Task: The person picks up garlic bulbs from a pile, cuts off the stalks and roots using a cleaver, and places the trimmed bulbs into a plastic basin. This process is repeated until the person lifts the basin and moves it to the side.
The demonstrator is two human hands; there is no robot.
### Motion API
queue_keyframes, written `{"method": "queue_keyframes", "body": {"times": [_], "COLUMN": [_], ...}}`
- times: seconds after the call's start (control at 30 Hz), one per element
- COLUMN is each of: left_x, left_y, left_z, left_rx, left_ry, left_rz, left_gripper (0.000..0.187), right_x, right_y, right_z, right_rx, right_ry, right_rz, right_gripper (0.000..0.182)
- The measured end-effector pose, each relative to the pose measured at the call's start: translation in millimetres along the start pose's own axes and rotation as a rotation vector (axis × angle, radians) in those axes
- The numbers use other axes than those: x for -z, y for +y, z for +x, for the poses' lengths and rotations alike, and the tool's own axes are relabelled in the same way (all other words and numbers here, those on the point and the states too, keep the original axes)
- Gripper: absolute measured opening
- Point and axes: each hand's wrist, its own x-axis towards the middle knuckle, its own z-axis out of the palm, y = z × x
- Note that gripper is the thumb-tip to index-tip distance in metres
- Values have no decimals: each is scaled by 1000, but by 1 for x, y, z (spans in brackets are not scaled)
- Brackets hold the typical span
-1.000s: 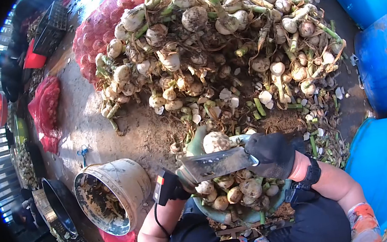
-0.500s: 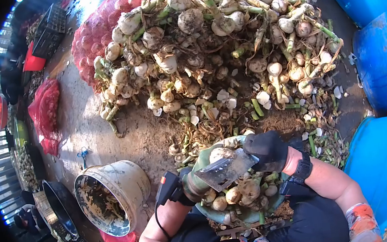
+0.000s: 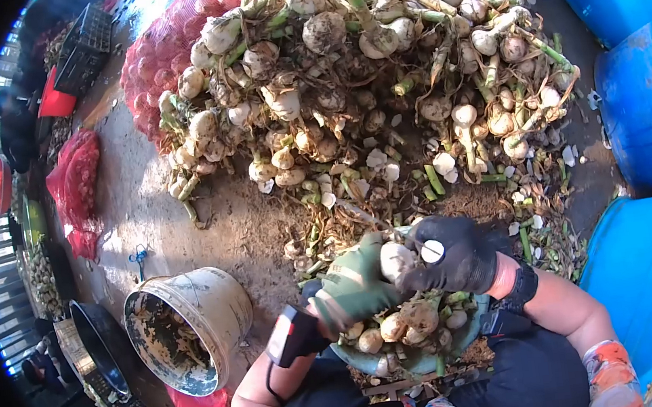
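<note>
My left hand (image 3: 356, 281), in a green and white striped glove, is closed around a pale garlic bulb (image 3: 397, 261). Close against the bulb's right side is my right hand (image 3: 459, 256) in a black glove, its fingers wrapped around a cleaver whose round pale handle end (image 3: 432, 251) shows. The cleaver's blade (image 3: 360, 215) points away from me, seen nearly edge-on. Below both hands, a greenish basin (image 3: 423, 365) between my legs holds several trimmed garlic bulbs (image 3: 406, 324).
A large heap of garlic with stalks (image 3: 327, 81) lies ahead, cut stalks and peelings around it. Behind it is a red mesh sack (image 3: 148, 79). To the left stands a dirty white bucket (image 3: 221, 314); blue tubs (image 3: 647, 270) line the right. Another red mesh bag (image 3: 76, 193) lies farther left.
The cleaver has turned from lying flat across the bulb to pointing forward, edge-on. My left hand has turned over the bulb, which now shows pale between both hands.
</note>
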Motion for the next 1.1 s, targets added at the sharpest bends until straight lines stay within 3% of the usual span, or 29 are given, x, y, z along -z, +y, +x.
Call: {"method": "queue_keyframes", "body": {"times": [0.07, 0.1, 0.17, 0.2, 0.27, 0.33, 0.37, 0.4, 0.47, 0.5, 0.6, 0.67, 0.73, 0.8, 0.83, 0.87, 0.93, 1.0, 1.07, 1.1], "left_x": [1, 2, 3, 9, 3, -3, -7, -11, -12, -14, -6, 1, -1, -10, 3, 7, 14, 19, 20, 22], "left_y": [1, 4, 9, 2, 2, 4, 4, -1, 7, 4, -11, -9, -27, -32, -22, 2, -4, -1, 0, 3], "left_z": [-5, -7, -11, -10, -12, -10, -9, -6, -5, -3, 2, 0, 2, -1, -4, -10, -12, -18, -22, -23], "left_rx": [-35, -35, -77, -64, -186, -163, -139, -256, -127, -130, -166, -87, -185, -110, -188, -59, -248, -209, -91, -224], "left_ry": [-83, -84, -49, -41, 60, 87, 117, 20, 114, 162, 156, 145, 69, 223, 64, 158, 293, 253, 70, -70], "left_rz": [-250, -251, -764, -697, -825, -830, -836, -781, -683, -819, -984, -667, -596, -674, -602, -540, -76, -161, -384, -365], "left_gripper": [72, 72, 86, 92, 88, 83, 78, 63, 44, 40, 35, 33, 29, 24, 18, 12, 13, 16, 18, 21], "right_x": [-5, -7, 1, 7, 15, 12, 4, -4, -7, -7, -6, -3, -1, -1, -2, -3, -1, 3, 2, 2], "right_y": [1, 2, 2, 0, -7, -16, -12, -5, 4, 4, 7, 3, -4, -3, 2, 17, 54, 69, 82, 92], "right_z": [0, -1, 0, -1, -2, -1, -2, -4, -5, -4, -5, -5, -2, -1, 1, 0, -4, -8, -10, -9], "right_rx": [87, -75, -294, -294, -620, -672, -589, -506, -385, -378, -292, -70, 20, 158, 72, 73, -221, -278, -354, -354], "right_ry": [19, 16, -60, -58, -19, -8, 38, 83, 29, 10, 12, -10, 15, 3, -37, -37, -178, -120, -56, -20], "right_rz": [-26, 209, 508, 508, 806, 896, 874, 852, 685, 554, 287, -34, -100, -174, -230, -233, -410, -401, -393, -492], "right_gripper": [41, 40, 37, 37, 36, 36, 38, 40, 40, 39, 32, 29, 25, 19, 16, 16, 18, 20, 22, 22]}}
